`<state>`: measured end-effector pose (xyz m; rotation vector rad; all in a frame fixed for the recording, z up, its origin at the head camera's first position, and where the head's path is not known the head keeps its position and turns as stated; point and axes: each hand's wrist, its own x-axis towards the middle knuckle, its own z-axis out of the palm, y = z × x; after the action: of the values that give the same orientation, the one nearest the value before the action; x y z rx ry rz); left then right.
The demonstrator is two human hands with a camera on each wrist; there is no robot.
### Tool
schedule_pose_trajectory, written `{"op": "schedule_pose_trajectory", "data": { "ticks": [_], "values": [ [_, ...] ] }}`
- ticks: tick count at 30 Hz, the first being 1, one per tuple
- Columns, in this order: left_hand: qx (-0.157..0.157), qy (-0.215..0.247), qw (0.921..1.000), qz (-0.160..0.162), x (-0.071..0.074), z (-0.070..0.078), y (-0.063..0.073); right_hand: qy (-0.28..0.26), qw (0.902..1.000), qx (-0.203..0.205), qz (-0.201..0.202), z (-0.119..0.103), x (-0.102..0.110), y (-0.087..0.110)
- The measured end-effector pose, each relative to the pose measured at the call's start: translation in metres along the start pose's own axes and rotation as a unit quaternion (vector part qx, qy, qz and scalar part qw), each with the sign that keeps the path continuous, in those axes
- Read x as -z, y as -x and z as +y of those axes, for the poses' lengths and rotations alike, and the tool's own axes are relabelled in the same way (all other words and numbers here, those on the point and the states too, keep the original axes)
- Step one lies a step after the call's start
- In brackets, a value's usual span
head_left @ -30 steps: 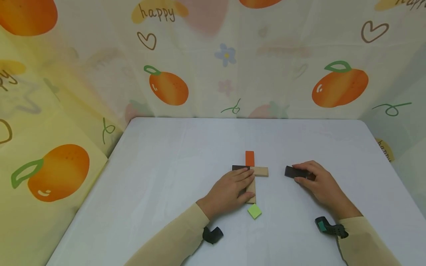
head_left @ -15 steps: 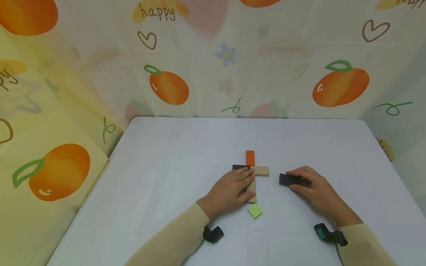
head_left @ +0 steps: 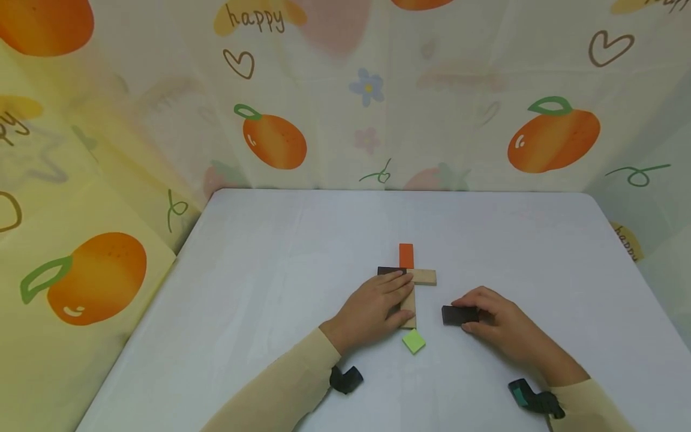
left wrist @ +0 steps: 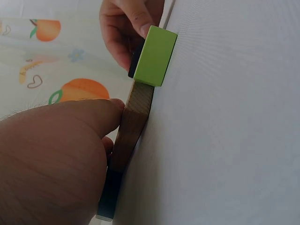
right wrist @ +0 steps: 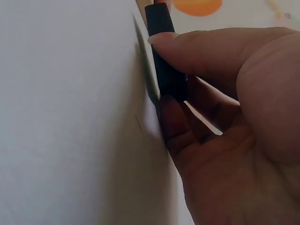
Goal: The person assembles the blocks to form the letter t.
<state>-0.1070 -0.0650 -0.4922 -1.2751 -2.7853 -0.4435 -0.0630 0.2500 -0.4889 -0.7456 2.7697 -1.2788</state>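
My right hand (head_left: pixel 502 321) pinches a black rectangular block (head_left: pixel 457 315) between thumb and fingers, to the right of the laid-out blocks; a narrow shadow beside the black block (right wrist: pixel 161 51) shows in the right wrist view. My left hand (head_left: pixel 372 309) rests with extended fingers over the middle of a cross of flat blocks, hiding part of it. The cross has an orange block (head_left: pixel 406 255) at the far end, a dark block (head_left: pixel 390 270) at left, a light wood block (head_left: pixel 423 276) at right and another wood block (head_left: pixel 409 309) on the near side.
A lime green square block (head_left: pixel 414 341) lies with a corner toward the near end of the cross. Everything is on a white table (head_left: pixel 270 252). A curtain (head_left: pixel 324 120) printed with oranges hangs behind the table's far edge.
My right hand has moved toward me and to the left with the black block, which now lies level with the near wood block. My left hand has stayed in place.
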Motion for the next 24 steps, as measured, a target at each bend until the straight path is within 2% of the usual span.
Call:
{"op": "schedule_pose_trajectory", "data": {
  "ticks": [5,8,11,17,24],
  "values": [
    [0.001,0.000,1.0000,-0.003,-0.001,0.000,0.000,-0.003,0.9994,0.033,-0.010,-0.003,-0.003,0.003],
    [0.001,-0.002,1.0000,-0.004,0.000,0.000,0.000,-0.010,0.9990,0.037,-0.020,-0.003,-0.004,0.003],
    [0.000,-0.003,1.0000,-0.003,0.000,0.000,0.000,-0.010,0.9981,0.044,-0.042,-0.004,-0.004,0.003],
    [-0.002,-0.007,1.0000,0.000,0.000,0.000,-0.001,-0.016,0.9916,0.086,-0.096,-0.008,-0.004,0.004],
    [-0.008,-0.011,0.9999,0.002,0.001,0.000,-0.001,-0.030,0.9875,0.082,-0.131,-0.017,-0.006,0.004]
  ]
}}
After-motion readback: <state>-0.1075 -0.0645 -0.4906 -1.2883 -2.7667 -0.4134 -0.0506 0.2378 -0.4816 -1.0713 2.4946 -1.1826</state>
